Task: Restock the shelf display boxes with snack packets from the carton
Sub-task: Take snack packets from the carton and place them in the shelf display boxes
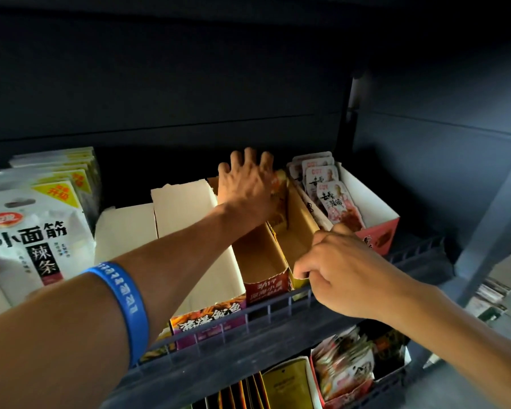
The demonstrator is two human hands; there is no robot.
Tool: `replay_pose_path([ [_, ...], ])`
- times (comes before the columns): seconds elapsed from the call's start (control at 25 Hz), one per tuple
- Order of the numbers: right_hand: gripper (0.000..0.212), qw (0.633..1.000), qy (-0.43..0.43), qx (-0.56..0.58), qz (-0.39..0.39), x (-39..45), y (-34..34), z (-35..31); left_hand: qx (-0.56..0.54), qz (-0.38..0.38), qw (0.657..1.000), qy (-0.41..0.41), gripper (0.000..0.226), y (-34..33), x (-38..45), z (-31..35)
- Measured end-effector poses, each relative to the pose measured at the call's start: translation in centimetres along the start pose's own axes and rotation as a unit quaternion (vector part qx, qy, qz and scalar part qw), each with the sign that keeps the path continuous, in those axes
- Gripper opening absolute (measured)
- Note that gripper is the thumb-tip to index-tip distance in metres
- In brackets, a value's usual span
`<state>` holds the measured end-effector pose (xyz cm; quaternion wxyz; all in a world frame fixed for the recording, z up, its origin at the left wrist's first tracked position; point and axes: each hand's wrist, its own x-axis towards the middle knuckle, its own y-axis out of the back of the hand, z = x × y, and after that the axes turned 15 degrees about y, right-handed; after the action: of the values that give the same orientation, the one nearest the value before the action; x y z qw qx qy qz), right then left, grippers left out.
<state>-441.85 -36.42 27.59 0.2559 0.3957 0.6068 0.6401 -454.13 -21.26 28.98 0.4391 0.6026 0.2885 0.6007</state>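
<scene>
Right hand (345, 273), 4 o'clock: fingers (303, 268) pinch the front lip of the yellow display box (300, 228), likely steadying it. Left hand (247, 187), 12 o'clock, fingers spread, presses snack packets (279, 196) toward the box's rear. Carton not seen.

You have one view only, worn on your head: it looks forward and down, close in on the shelf (278, 314) at arm's reach, with both forearms entering from the bottom edge and a lower tier below.
</scene>
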Motion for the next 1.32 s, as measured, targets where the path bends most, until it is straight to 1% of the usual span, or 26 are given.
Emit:
replay_pose_path([
  [0.08, 0.043, 1.000, 0.004, 0.007, -0.011, 0.0, 0.4, -0.1, 0.008, -0.002, 1.000, 0.004, 0.071, 0.1, 0.3, -0.2],
  [0.2, 0.043, 1.000, 0.010, 0.013, -0.022, 0.0, 0.6, -0.1, 0.028, -0.022, 0.999, -0.005, 0.052, 0.3, 0.8, -0.2],
  [0.36, 0.044, 0.999, 0.003, 0.025, -0.022, -0.1, 0.6, 0.0, -0.034, -0.054, 0.998, -0.013, 0.054, 0.3, 0.6, 0.1],
  [0.52, 0.042, 1.000, 0.003, 0.011, -0.011, -0.4, 0.2, 0.8, -0.073, -0.054, 0.996, 0.000, 0.045, 0.3, 0.9, -0.4],
  [0.56, 0.041, 1.000, 0.002, 0.017, 0.005, -0.4, 0.0, 0.9, -0.074, -0.047, 0.996, 0.005, 0.042, 0.3, 0.9, -0.5],
  [0.6, 0.041, 0.999, -0.007, 0.029, 0.044, -0.3, 0.0, 1.2, -0.076, -0.041, 0.996, 0.007, 0.040, 0.3, 1.0, -0.5],
  [0.68, 0.035, 0.982, -0.040, 0.054, 0.174, 0.2, 0.3, 3.1, -0.083, -0.033, 0.996, 0.006, 0.039, 0.2, 0.9, -0.4],
  [0.72, 0.030, 0.973, -0.060, 0.043, 0.221, 0.8, 0.8, 4.6, -0.087, -0.031, 0.996, 0.005, 0.040, 0.2, 0.9, -0.4],
  [0.76, 0.022, 0.970, -0.086, 0.006, 0.228, 1.7, 1.4, 6.4, -0.088, -0.031, 0.996, 0.005, 0.041, 0.2, 0.8, -0.3],
  [0.8, 0.013, 0.973, -0.117, -0.061, 0.192, 2.6, 1.9, 8.5, -0.085, -0.034, 0.996, 0.004, 0.042, 0.2, 0.8, -0.2],
  [0.84, 0.005, 0.973, -0.142, -0.126, 0.129, 3.4, 2.5, 10.3, -0.080, -0.038, 0.996, 0.003, 0.043, 0.2, 0.7, -0.1],
  [0.88, 0.012, 0.970, -0.171, -0.161, 0.061, 4.1, 2.8, 11.6, -0.074, -0.042, 0.996, 0.002, 0.043, 0.1, 0.7, -0.1],
  [0.92, 0.022, 0.967, -0.191, -0.169, -0.001, 4.7, 2.8, 12.2, -0.069, -0.043, 0.997, 0.001, 0.042, 0.0, 0.7, -0.1],
  [0.96, 0.026, 0.967, -0.207, -0.141, -0.045, 5.1, 2.6, 12.1, -0.069, -0.042, 0.997, 0.000, 0.040, -0.1, 0.9, -0.2],
  [1.0, 0.025, 0.966, -0.226, -0.101, -0.070, 5.4, 2.4, 11.7, -0.072, -0.038, 0.997, -0.001, 0.039, -0.2, 1.0, -0.3],
  [1.04, 0.021, 0.963, -0.242, -0.082, -0.083, 5.5, 2.0, 11.0, -0.077, -0.033, 0.997, -0.001, 0.036, -0.3, 1.1, -0.3],
  [1.2, 0.018, 0.959, -0.272, -0.060, -0.053, 5.2, 0.4, 10.7, -0.077, -0.036, 0.996, -0.004, 0.038, -0.6, 1.2, -0.6],
  [1.28, 0.018, 0.961, -0.275, -0.037, -0.001, 5.0, -0.1, 11.0, -0.076, -0.042, 0.996, -0.007, 0.041, -0.6, 1.1, -0.8],
  [1.32, 0.020, 0.961, -0.271, -0.033, 0.046, 4.8, -0.4, 11.2, -0.078, -0.044, 0.996, -0.007, 0.043, -0.6, 1.1, -0.9],
])
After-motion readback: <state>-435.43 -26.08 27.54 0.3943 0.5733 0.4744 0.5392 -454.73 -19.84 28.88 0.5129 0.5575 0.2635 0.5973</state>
